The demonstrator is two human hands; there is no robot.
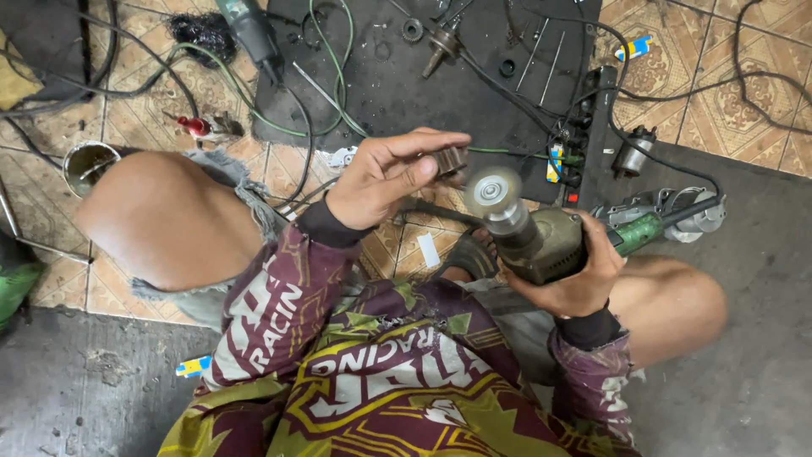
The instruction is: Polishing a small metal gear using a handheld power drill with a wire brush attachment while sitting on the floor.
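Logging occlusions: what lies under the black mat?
Under the mat only patterned floor tile shows around its edges; a green cable passes beneath one corner. The rest is covered.

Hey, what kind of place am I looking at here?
Probably an informal power-tool repair spot on a tiled floor: a grinder in the right hand, loose parts on a black mat, and cables strewn about.

Metal part [452, 160] half hidden by left hand [385, 178] fingers, wheel [493, 189] blurred (spinning)
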